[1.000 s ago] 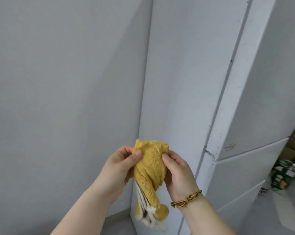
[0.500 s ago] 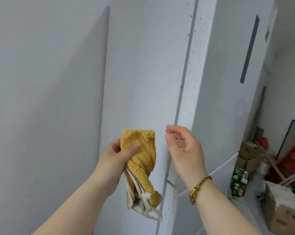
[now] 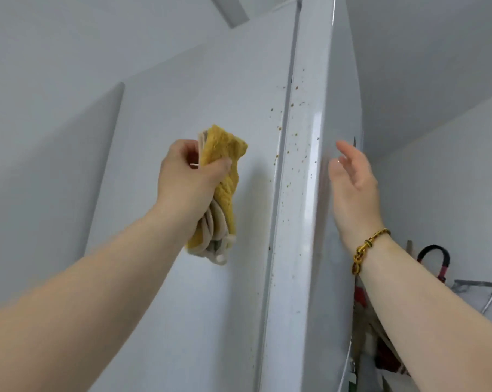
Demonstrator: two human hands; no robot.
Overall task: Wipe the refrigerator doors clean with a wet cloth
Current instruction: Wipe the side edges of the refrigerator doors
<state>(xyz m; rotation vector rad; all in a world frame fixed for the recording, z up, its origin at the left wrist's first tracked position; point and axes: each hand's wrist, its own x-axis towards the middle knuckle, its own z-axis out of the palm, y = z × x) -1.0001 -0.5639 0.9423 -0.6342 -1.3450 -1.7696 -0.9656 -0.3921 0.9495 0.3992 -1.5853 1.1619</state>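
My left hand (image 3: 191,179) has its grip closed around the bunched yellow cloth (image 3: 220,190), raised against the white side panel of the refrigerator (image 3: 210,306), just left of the door's edge; whether the cloth touches the panel I cannot tell. I hold it wadded so a thick pad faces the metal. My right hand (image 3: 353,174) is up near the door front (image 3: 338,250), grip wide and holding nothing, probably to steady the door while I wipe. Brown specks (image 3: 288,154) are scattered along the door's edge strip and the seam beside it, so that strip looks like the place to clean first.
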